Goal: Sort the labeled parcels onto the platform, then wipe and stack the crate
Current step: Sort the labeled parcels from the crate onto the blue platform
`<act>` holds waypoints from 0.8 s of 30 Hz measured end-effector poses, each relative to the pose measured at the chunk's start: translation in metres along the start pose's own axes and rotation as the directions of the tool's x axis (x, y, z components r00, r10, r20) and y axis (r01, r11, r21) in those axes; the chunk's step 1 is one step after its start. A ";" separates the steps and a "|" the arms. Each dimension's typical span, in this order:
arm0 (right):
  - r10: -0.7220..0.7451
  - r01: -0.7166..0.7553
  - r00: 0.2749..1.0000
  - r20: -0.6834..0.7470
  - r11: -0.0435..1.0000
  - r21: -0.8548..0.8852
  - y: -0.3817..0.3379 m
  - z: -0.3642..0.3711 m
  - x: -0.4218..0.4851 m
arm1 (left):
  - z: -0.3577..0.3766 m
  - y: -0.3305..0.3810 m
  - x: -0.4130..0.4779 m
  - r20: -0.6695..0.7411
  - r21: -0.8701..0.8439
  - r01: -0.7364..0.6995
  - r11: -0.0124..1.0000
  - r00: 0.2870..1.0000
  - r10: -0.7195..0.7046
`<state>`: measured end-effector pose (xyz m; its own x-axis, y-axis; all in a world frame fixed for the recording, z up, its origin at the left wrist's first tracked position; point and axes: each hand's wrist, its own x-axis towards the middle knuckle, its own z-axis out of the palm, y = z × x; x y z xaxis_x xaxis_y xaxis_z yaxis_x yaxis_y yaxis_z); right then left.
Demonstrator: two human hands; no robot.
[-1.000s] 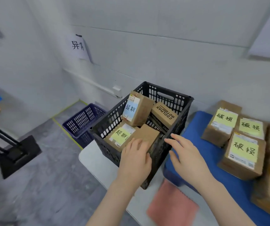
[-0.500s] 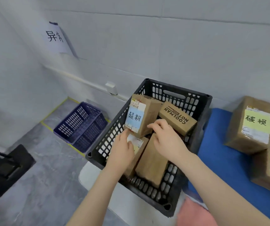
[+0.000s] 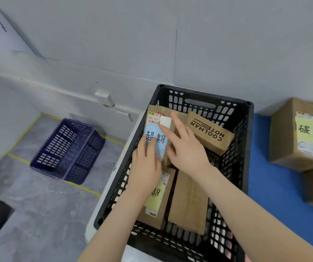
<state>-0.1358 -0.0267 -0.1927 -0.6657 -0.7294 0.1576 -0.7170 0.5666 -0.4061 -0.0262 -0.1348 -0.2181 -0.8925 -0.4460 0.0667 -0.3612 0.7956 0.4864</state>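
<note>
A black mesh crate (image 3: 205, 94) stands on a white table and holds several brown parcels. One parcel with a blue label (image 3: 156, 136) stands upright at the crate's far left. My left hand (image 3: 145, 165) grips its lower left edge, thumb on the label. Straight fingers of my right hand (image 3: 185, 148) lie across its front and right side. A box printed COOLMAN NOT (image 3: 209, 133) leans at the far right. A yellow-labelled parcel (image 3: 158, 198) and a plain parcel (image 3: 189, 203) lie flat at the near end.
Right of the crate is the blue platform (image 3: 265, 167), carrying yellow-labelled parcels (image 3: 301, 137). A dark blue crate (image 3: 66, 150) sits on the grey floor to the left inside yellow tape lines. The wall is close behind the crate. The white table edge (image 3: 93, 229) shows at lower left.
Both hands moved from the near parcels up to the upright blue-labelled parcel and took hold of it. The view has come closer over the crate.
</note>
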 end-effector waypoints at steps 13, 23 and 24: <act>0.274 -0.238 0.962 -0.009 0.851 0.469 0.022 -0.020 0.019 | -0.027 0.013 0.080 -0.017 -0.174 -0.223 0.959 0.975 0.223; 0.368 -0.274 0.930 -0.018 0.724 0.633 -0.002 -0.028 -0.016 | -0.036 0.035 0.059 0.030 -0.138 -0.300 0.944 0.951 0.307; 0.373 -0.267 0.927 -0.032 0.718 0.642 -0.002 -0.035 -0.019 | -0.041 0.042 0.056 0.002 -0.088 -0.313 0.946 0.949 0.315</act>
<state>-0.1289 -0.0002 -0.1636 -0.8912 -0.4530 0.0230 -0.2043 0.3556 -0.9120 -0.0809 -0.1431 -0.1578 -0.9615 -0.1721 0.2145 -0.0383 0.8561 0.5153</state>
